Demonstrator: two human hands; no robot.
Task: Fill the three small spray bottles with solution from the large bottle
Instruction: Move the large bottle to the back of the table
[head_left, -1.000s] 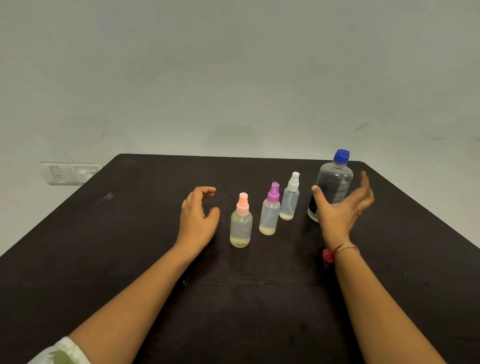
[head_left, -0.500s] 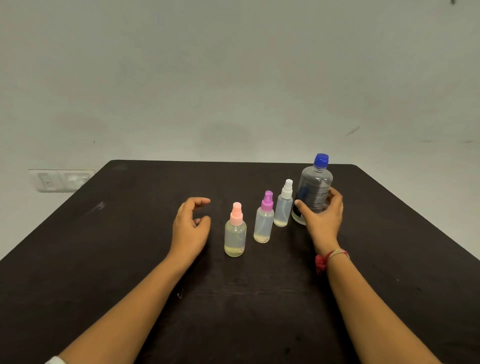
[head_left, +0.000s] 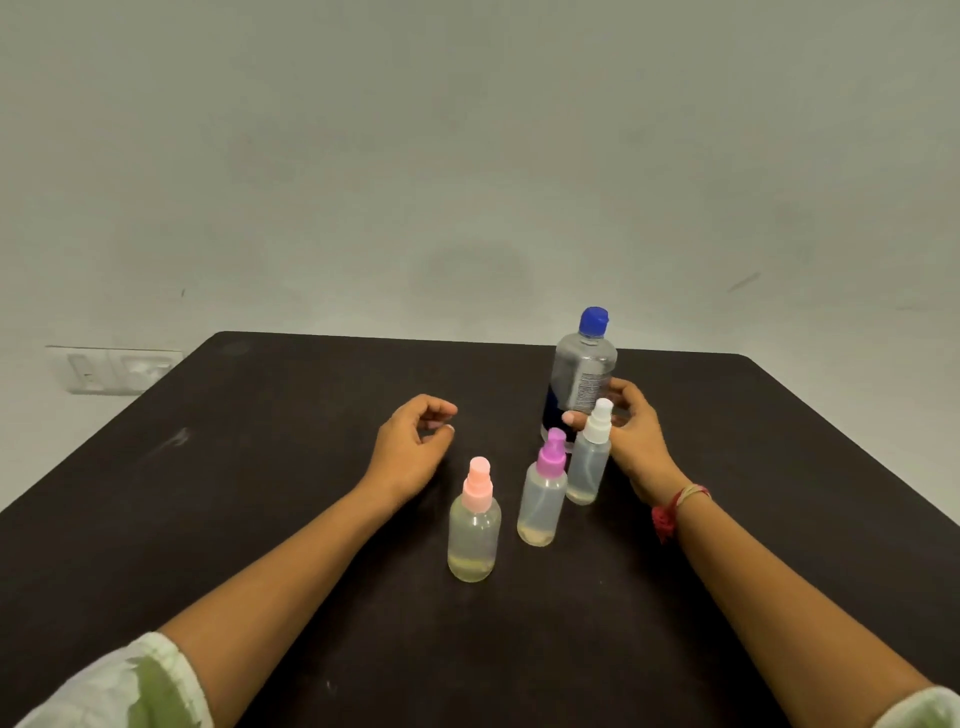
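A large clear bottle (head_left: 583, 375) with a blue cap stands upright behind the small ones, and my right hand (head_left: 636, 436) grips its lower part. Three small spray bottles stand in a diagonal row on the dark table (head_left: 208, 519): a pink-capped bottle (head_left: 474, 530) nearest me, a purple-capped bottle (head_left: 543, 493) in the middle, and a white-capped bottle (head_left: 589, 457) farthest, right in front of the large bottle. Each small bottle holds a little yellowish liquid at the bottom. My left hand (head_left: 410, 452) hovers left of the row with loosely curled fingers, holding nothing.
A white wall socket plate (head_left: 111, 369) sits on the wall past the table's left far edge. A plain grey wall rises behind the table. A red thread band (head_left: 670, 512) circles my right wrist.
My right hand went from open beside the large bottle to gripping it and has drawn it leftward behind the white-capped bottle. My left hand moved slightly forward.
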